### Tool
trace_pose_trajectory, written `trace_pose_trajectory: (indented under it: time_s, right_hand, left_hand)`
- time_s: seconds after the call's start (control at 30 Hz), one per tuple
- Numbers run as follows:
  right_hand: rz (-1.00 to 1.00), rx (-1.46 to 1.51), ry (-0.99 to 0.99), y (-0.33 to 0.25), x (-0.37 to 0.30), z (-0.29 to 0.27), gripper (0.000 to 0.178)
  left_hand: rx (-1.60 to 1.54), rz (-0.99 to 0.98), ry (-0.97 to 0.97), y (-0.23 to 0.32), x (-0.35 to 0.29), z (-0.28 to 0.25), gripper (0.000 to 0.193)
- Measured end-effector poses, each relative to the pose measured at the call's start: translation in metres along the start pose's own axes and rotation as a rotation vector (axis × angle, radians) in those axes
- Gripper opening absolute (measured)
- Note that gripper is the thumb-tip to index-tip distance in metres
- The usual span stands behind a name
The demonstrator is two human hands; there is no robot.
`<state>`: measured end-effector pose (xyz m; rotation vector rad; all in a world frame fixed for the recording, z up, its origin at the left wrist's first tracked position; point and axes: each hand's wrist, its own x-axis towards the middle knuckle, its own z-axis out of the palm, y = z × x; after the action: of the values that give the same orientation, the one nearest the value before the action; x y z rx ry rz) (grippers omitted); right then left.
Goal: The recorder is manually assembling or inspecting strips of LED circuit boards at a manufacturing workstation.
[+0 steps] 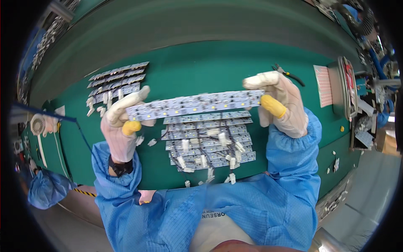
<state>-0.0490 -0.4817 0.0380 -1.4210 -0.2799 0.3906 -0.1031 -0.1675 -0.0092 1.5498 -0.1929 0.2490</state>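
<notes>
Here, the left hand (117,122) and right hand (290,101) each grip one end of a long circuit board (195,105), probably light, stiff, fragile; best held by edges.

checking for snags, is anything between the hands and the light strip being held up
Nothing visible beyond the gloves and yellow finger covers: the left hand and right hand hold the light strip by its ends. The other strips lie on the green table, not in between.

Can't see all of the left hand (119,125), partly behind the long strip (178,106). Can't tell the strip's dark bits (203,98) apart: too small and blurry.
</notes>
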Motion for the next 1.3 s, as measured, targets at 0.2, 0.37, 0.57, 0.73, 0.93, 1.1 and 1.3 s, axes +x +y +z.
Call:
trace_pose_trajectory:
  time_s: [0.2,0.37,0.57,0.73,0.93,1.1,1.3]
  right_hand:
    - [-0.065,-0.062,-0.047,0.006,0.006,-0.008,0.052]
    - [0.047,-0.134,0.037,0.007,0.009,-0.001,0.075]
    - [0.066,-0.052,0.014,0.005,0.003,0.004,0.076]
    - [0.009,-0.049,-0.031,0.006,0.009,-0.004,0.069]
    - [0.000,-0.084,-0.023,0.009,0.008,-0.005,0.062]
    - [-0.037,-0.065,-0.005,0.003,0.002,0.007,0.065]
    - [-0.040,0.019,-0.091,0.007,-0.001,0.003,0.056]
  left_hand:
    - [-0.121,-0.012,-0.090,0.007,-0.002,0.002,0.063]
    - [-0.085,0.079,-0.133,0.014,-0.003,0.000,0.058]
    - [0.155,-0.090,0.028,0.015,0.009,0.003,0.048]
    - [0.070,-0.069,-0.027,0.017,0.005,0.000,0.060]
    - [-0.054,-0.017,-0.054,0.012,0.002,0.001,0.062]
    - [0.166,-0.085,0.003,0.014,0.008,0.004,0.045]
    - [0.309,-0.255,-0.004,0.016,0.014,0.005,0.040]
